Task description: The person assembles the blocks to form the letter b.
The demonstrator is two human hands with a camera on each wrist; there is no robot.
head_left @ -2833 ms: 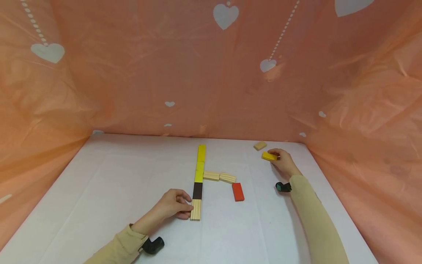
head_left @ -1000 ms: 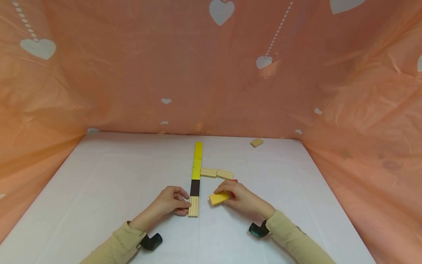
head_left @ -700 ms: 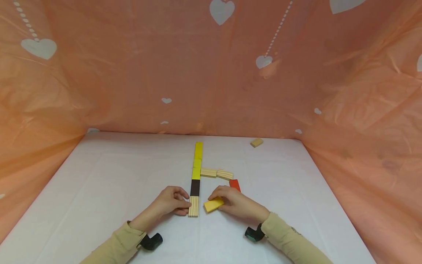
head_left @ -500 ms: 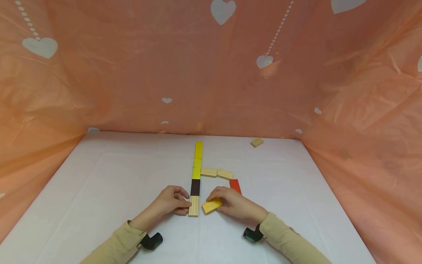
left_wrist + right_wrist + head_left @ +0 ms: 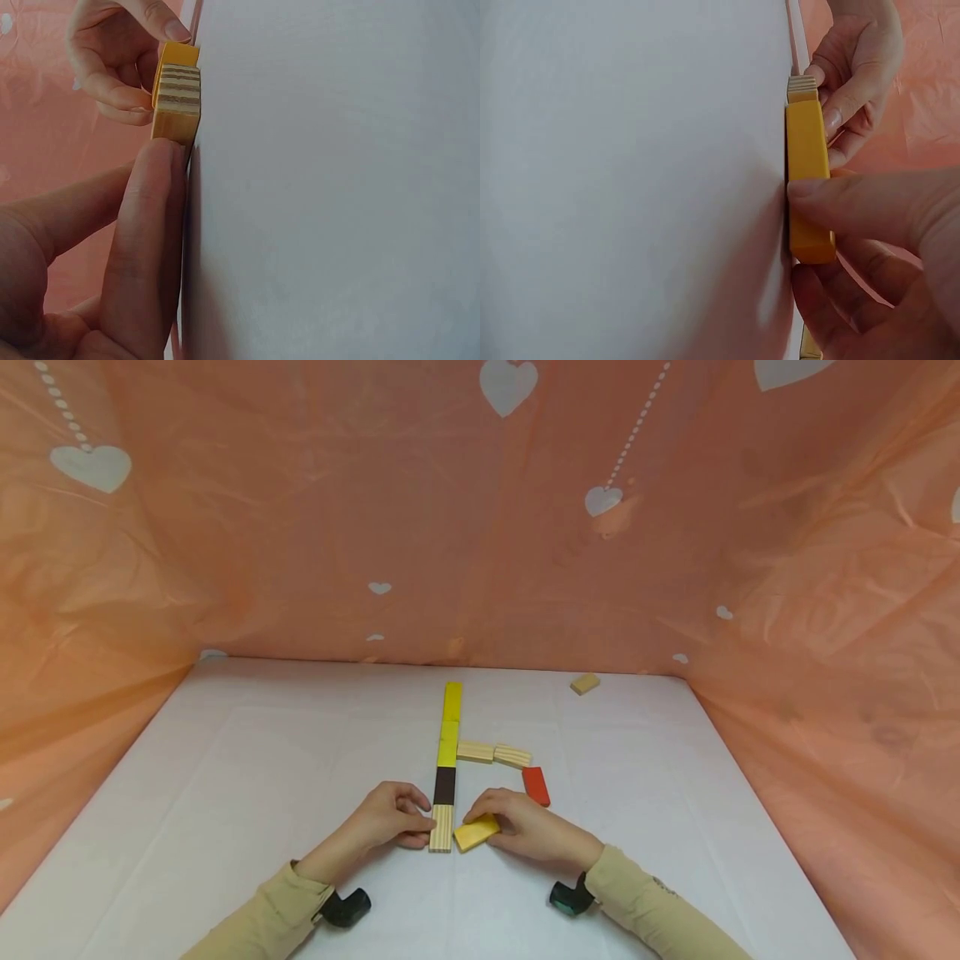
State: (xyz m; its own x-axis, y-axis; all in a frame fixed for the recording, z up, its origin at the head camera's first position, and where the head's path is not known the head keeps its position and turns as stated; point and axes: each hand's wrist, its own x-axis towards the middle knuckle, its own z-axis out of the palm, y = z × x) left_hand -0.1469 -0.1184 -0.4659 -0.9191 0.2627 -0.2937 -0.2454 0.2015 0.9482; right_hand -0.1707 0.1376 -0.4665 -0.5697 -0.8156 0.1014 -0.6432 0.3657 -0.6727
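Observation:
Between the thumb and fingers of my right hand (image 5: pixel 528 828) is a yellow wooden block (image 5: pixel 477 834), held at a slant with its left end right at the side of a plain striped wooden block (image 5: pixel 442 829). My left hand (image 5: pixel 390 816) rests on the other side of that striped block, a fingertip against it. The striped block is the near end of a straight row: a dark brown block (image 5: pixel 445 786) comes after it, then two yellow blocks (image 5: pixel 450 722). In the right wrist view, the thumb lies along the held yellow block (image 5: pixel 807 146).
Two plain blocks (image 5: pixel 492 753) branch rightward from the row, and a red block (image 5: pixel 536 786) sits at their end, angled toward me. One loose plain block (image 5: pixel 585 684) lies at the back right of the white table (image 5: pixel 300 718). An orange sheet with hearts (image 5: pixel 315 527) surrounds the table.
My right hand has brought the yellow block from the back right to the row's near end, lately moving left and slightly nearer. My left hand has stayed at the striped block.

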